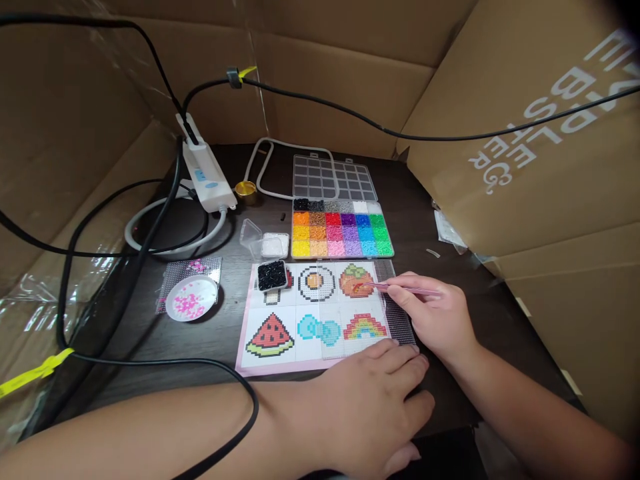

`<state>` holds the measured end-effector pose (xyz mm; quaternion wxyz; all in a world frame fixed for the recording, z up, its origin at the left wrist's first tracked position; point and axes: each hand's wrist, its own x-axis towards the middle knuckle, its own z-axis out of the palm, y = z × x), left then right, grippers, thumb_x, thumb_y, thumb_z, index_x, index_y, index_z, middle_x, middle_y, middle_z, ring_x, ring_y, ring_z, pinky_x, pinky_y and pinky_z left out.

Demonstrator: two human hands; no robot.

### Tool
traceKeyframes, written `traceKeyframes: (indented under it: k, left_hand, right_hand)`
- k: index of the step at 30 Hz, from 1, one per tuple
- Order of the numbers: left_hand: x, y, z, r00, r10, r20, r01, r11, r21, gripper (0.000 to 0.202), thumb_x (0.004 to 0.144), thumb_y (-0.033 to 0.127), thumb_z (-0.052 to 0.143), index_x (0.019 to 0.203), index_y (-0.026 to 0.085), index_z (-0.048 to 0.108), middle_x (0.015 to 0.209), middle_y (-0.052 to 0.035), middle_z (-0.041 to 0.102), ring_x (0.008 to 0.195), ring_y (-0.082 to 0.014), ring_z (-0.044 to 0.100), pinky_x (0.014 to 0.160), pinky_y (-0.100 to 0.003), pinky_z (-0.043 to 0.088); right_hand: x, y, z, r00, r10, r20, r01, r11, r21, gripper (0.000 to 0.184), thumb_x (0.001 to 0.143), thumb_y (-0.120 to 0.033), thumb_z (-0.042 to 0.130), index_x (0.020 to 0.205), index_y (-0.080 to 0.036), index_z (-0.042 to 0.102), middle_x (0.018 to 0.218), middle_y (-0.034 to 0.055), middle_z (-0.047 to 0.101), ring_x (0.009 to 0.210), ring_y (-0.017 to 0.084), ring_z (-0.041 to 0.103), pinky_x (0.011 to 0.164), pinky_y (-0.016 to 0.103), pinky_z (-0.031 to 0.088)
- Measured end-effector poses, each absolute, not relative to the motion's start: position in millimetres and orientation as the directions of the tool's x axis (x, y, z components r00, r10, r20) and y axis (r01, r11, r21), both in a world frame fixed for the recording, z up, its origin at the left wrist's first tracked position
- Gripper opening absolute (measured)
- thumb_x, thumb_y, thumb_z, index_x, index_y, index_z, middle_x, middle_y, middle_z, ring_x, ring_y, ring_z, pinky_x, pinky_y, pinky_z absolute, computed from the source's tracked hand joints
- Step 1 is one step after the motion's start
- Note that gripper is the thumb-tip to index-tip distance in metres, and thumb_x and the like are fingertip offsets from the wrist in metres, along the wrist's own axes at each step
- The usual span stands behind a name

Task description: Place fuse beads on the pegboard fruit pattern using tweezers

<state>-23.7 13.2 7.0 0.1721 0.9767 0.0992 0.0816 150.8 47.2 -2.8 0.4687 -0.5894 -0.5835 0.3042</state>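
Observation:
Pinched in my right hand (pixel 437 323) is a pair of pink tweezers (pixel 417 290), its tip at the orange fruit picture (pixel 353 288). My left hand (pixel 377 400) lies palm down with its fingers across the near right edge of a clear pegboard (pixel 403 323). That board covers the right part of a pink-edged pattern sheet (pixel 241 360), which shows a watermelon slice (pixel 270 337), a fried egg (pixel 315 283) and a rainbow (pixel 365 328). A small open box of black beads (pixel 273 275) stands on the sheet. Whether a bead is at the tweezer tip is too small to tell.
Behind the sheet lies an open, divided bead case (pixel 343 230) beside a box of white beads (pixel 275 245). To the left, a dish of pink and white beads (pixel 191 299) rests on another pegboard (pixel 213 267). A power strip (pixel 207 173), black cables and cardboard walls (pixel 325 53) surround the table.

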Motion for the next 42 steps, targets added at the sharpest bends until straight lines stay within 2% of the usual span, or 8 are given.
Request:
traceKeyframes:
  k: [27, 42]
  left_hand:
    - [-23.5, 13.9, 7.4, 0.969, 0.210, 0.127, 0.156, -0.927, 0.341, 0.042, 0.094, 0.048, 0.047, 0.117, 0.015, 0.058, 0.139, -0.0161, 0.048, 0.134, -0.0302, 0.041, 0.109, -0.041, 0.032]
    - [-24.2, 12.5, 7.0, 0.968, 0.214, 0.130, 0.160, -0.928, 0.338, 0.043, 0.094, 0.048, 0.046, 0.120, 0.015, 0.058, 0.141, -0.0161, 0.047, 0.134, -0.0302, 0.041, 0.110, -0.041, 0.031]
  right_hand:
    - [151.6, 47.0, -10.0, 0.131, 0.971, 0.200, 0.412, 0.131, -0.902, 0.008, 0.080, -0.024, 0.071, 0.082, -0.022, 0.079, 0.078, 0.0027, 0.073, 0.070, 0.014, 0.068, 0.061, 0.023, 0.054]
    - [152.5, 48.0, -10.2, 0.156, 0.966, 0.205, 0.370, 0.135, -0.919, 0.008, 0.082, -0.025, 0.071, 0.083, -0.021, 0.078, 0.081, 0.0044, 0.075, 0.074, 0.017, 0.070, 0.063, 0.024, 0.056]
